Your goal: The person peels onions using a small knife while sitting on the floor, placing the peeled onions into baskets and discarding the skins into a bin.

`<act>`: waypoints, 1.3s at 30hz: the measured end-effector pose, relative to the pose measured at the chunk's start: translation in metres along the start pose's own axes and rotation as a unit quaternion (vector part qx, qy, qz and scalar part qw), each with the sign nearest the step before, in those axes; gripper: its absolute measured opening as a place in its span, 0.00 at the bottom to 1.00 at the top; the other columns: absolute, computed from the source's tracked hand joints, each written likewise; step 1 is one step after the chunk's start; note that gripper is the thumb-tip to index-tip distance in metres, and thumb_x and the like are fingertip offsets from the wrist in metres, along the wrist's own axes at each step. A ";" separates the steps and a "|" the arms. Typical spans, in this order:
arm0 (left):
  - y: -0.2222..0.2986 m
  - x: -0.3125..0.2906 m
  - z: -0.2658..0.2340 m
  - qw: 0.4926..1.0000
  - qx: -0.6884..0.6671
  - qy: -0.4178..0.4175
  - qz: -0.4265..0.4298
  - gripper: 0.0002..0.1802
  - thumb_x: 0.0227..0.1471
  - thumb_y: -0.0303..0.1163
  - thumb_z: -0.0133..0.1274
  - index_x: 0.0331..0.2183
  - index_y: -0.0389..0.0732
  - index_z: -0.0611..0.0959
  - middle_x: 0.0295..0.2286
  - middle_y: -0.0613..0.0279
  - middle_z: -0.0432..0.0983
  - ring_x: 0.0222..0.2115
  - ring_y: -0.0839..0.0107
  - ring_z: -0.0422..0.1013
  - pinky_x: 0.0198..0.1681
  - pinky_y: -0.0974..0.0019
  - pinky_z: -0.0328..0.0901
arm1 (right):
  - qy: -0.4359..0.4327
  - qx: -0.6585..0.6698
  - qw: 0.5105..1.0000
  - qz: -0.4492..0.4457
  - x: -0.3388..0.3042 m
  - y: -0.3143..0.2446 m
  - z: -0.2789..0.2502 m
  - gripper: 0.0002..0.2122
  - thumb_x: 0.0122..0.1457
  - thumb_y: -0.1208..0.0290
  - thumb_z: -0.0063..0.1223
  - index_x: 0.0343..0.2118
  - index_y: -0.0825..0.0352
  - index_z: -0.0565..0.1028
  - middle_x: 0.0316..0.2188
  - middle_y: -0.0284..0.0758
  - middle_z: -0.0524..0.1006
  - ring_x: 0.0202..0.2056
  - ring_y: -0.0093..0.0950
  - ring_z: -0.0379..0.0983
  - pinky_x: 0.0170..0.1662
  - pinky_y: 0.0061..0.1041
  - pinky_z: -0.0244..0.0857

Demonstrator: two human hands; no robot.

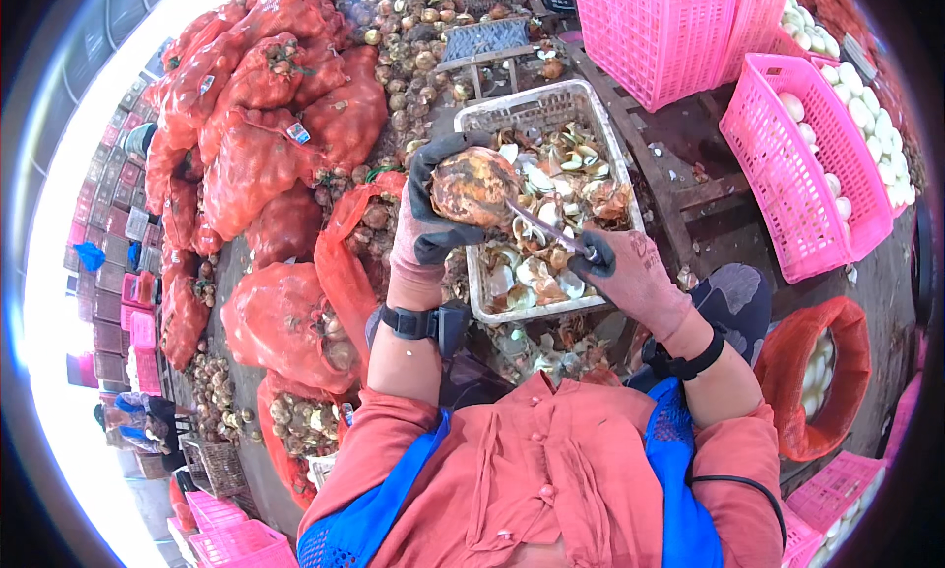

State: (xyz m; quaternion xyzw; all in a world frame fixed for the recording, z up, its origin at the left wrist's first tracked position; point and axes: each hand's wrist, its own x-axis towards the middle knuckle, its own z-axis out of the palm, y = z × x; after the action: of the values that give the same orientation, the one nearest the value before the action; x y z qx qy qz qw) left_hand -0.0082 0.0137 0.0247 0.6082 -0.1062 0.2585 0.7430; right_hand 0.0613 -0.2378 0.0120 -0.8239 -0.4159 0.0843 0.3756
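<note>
Over the crate, in the head view: a large, round brown onion with dark, blotchy skin (472,187) is held up at the left side of a white, rectangular plastic crate (532,107).
Left hand (423,209): in a pinkish fabric glove with dark-coated fingers, thumb and fingers curved in a wide C around the onion's left side, gripping it.
Right hand (630,270): in a matching glove, fingers wrapped tightly round the handle of a slender metal knife (543,225); the grip hides most of the handle.
Knife: its blade slants up and leftward, the tip at the onion's right edge; whether it cuts in, I cannot tell.
Peelings: pale and brown curled onion scraps (571,159) lie heaped inside the crate.
Left side: bulging red mesh sacks (295,105) are piled up, with loose unpeeled brown onions (409,76) spread beside them.
Beyond the crate: a low stool with a grey-blue top (482,41) stands among those onions.
Right side: a tilted pink plastic basket with slotted walls (787,164) holds whitish peeled onions (835,184); nearer the person, an orange-red sack with a rolled-wide mouth (847,371) holds more.
Wrists: black straps (409,322) circle both.
</note>
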 end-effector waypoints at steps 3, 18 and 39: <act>0.000 -0.002 0.001 1.000 0.025 -0.010 0.011 0.58 0.22 0.48 0.78 0.56 0.40 0.68 0.53 0.52 0.69 0.50 0.60 0.71 0.53 0.56 0.70 | -0.012 -0.041 0.999 0.015 0.001 0.007 0.007 0.15 0.55 0.64 0.59 0.43 0.65 0.78 0.29 0.43 0.78 0.33 0.41 0.77 0.37 0.36 0.69; -0.005 -0.011 0.019 0.987 -0.104 0.044 -0.114 0.39 0.40 0.34 0.63 0.55 0.34 0.70 0.45 0.57 0.74 0.47 0.64 0.72 0.54 0.60 0.66 | 0.016 -0.050 0.998 0.033 0.003 0.021 0.019 0.09 0.53 0.64 0.58 0.34 0.63 0.78 0.28 0.41 0.78 0.32 0.42 0.77 0.36 0.39 0.69; -0.014 -0.023 0.009 0.991 0.115 0.040 -0.054 0.39 0.39 0.33 0.65 0.53 0.33 0.70 0.47 0.57 0.73 0.47 0.65 0.72 0.52 0.60 0.69 | -0.006 -0.056 0.997 0.054 0.000 0.018 0.021 0.12 0.54 0.65 0.58 0.39 0.63 0.79 0.30 0.40 0.79 0.33 0.40 0.77 0.38 0.36 0.70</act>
State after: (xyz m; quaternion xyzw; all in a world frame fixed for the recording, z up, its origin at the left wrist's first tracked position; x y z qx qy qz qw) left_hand -0.0187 -0.0024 0.0039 0.6838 -0.0133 0.2527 0.6844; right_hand 0.0629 -0.2328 -0.0147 -0.8644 -0.3772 0.0857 0.3213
